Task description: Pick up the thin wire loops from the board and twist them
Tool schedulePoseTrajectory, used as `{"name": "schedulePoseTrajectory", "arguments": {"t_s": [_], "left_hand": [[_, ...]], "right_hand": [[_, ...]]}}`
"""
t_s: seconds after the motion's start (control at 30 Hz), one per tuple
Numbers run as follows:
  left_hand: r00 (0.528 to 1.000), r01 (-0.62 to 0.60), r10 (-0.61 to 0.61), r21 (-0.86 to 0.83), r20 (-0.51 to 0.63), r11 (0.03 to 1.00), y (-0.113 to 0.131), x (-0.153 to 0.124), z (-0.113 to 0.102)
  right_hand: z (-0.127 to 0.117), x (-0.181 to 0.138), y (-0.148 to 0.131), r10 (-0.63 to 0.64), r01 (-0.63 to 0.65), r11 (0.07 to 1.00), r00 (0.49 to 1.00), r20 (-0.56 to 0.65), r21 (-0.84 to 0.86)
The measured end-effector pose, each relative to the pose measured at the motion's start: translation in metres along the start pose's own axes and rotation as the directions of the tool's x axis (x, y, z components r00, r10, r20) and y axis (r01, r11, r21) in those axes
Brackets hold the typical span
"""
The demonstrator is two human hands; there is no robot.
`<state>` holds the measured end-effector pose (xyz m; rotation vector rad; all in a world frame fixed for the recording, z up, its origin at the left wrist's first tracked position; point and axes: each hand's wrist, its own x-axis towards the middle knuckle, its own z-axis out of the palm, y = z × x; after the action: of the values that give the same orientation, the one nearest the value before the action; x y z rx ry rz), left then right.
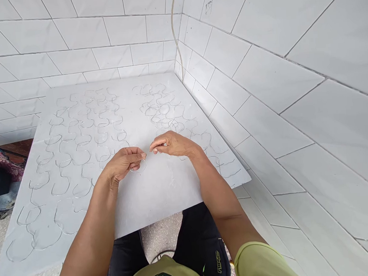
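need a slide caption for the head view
Left hand pinches a curved wire near the right hand over a pale board.

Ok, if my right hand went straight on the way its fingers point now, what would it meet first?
Most likely your left hand, pinching a wire just across a small gap from your right hand, though depth is hard to judge.

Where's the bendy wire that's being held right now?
In the head view, the wire is in the left hand, over the grey board, just left of the right hand.
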<state>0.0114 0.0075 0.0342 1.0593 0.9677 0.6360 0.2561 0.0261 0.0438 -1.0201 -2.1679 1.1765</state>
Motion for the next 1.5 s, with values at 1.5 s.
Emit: {"name": "schedulePoseTrajectory", "arguments": {"t_s": [1.5], "left_hand": [[0.959,-0.241,0.22,-0.102,-0.178,0.965,-0.007,0.004,0.016]], "right_hand": [[0.012,0.011,0.004,-0.059,0.016,0.989,0.953,-0.298,-0.146]]}}
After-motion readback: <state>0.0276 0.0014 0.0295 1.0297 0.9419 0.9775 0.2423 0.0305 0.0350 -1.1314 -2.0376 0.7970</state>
